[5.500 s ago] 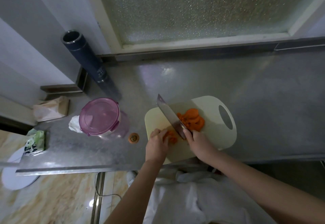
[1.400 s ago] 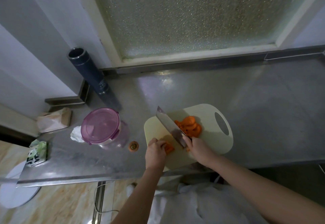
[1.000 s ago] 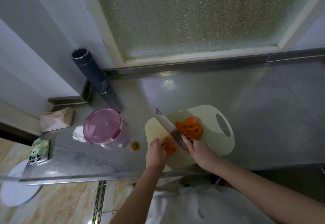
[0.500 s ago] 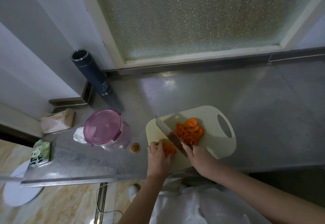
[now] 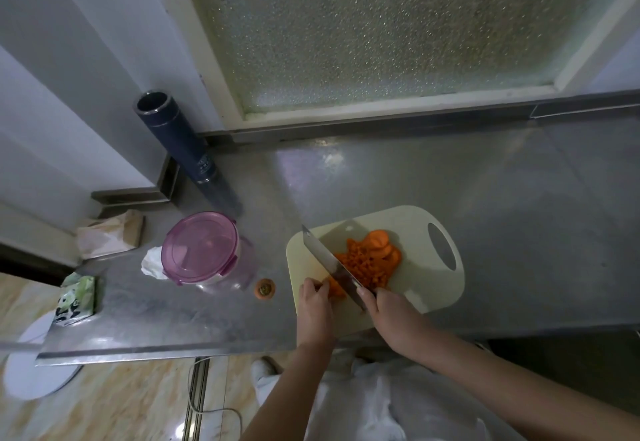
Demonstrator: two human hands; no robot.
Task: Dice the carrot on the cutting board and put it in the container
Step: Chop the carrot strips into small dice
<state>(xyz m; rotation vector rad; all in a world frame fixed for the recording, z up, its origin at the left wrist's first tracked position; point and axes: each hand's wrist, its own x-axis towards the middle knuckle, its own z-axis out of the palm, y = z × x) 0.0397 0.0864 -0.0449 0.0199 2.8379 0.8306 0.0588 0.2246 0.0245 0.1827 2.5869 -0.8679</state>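
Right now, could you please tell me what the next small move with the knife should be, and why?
Probably lift the knife in the right hand and shift it slightly toward the left hand for another cut. That hand pins a small uncut carrot piece on the cutting board, with the knife right beside it and the cut pile on the other side.

The cream cutting board (image 5: 419,229), round-cornered with an oval handle hole at its right end, lay flat on the steel counter (image 5: 519,205). On its middle sat a heap of orange carrot (image 5: 369,266), small dice toward the left and a few round slices at the far right, with a smaller uncut carrot piece (image 5: 336,290) near the board's front left. The round clear container (image 5: 244,267) stood upright left of the board, apart from it, with its pink lid (image 5: 199,246) on.
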